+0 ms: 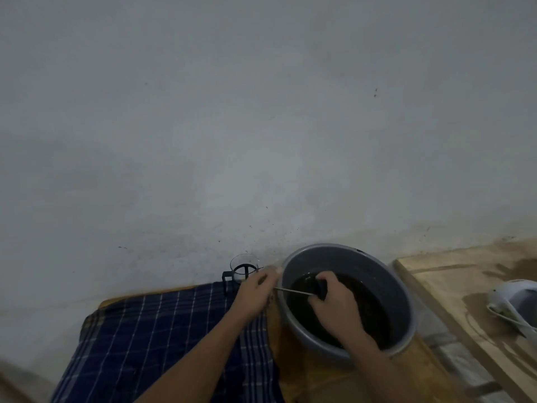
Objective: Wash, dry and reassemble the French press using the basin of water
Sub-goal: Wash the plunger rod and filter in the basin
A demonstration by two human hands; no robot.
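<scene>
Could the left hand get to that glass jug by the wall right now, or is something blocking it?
Probably yes. The left hand is just beside the glass jug, with nothing between them. But its fingers hold the thin metal rod that the right hand is washing over the basin, so it would have to let go first.

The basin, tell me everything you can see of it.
The basin is round and grey, plastic by the look, standing upright on a wooden surface by the wall, right of a checked cloth. It holds dark brown water. The right hand reaches in, gripping something dark; a thin metal rod crosses its left rim toward the left hand.
</scene>
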